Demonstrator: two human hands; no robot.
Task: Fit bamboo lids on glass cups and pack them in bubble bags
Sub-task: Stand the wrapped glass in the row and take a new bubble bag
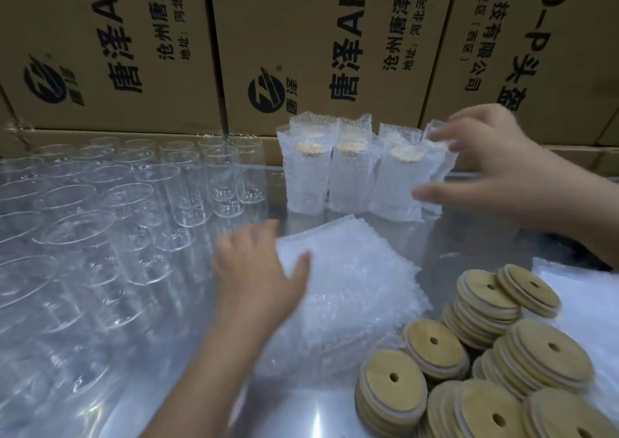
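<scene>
- Motion blurs both hands, so the finger edges are soft.
- The right grip (435,164) spans the last packed cup (441,164) in the back row. The fingers (445,134) curl over the top of its bubble bag and the thumb lies across the lower front. It holds this cup, and the palm hides most of the bag.
- Three more packed cups (351,176) stand upright just left of it, touching side by side. A pale lid shows dimly through each bag, but the glass inside cannot be made out. More bag tops rise behind them, and how many is unclear.
- The left grip (258,270) is wide, fingers spread and palm down. It rests on the left edge of a stack of flat bubble bags (351,286) in the middle of the counter (475,236).
- Bare glass cups (100,219) stand in rows on the left. Reflections run their rims together, and the nearest are cut off by the frame.
- Bamboo lids (502,354) lie in leaning stacks at lower right, well apart from both hands, and the lowest are cut off.
- A clear plastic sheet (586,310) runs out of the frame at right.
- Cardboard boxes (134,52) close the back, their print cropped.
</scene>
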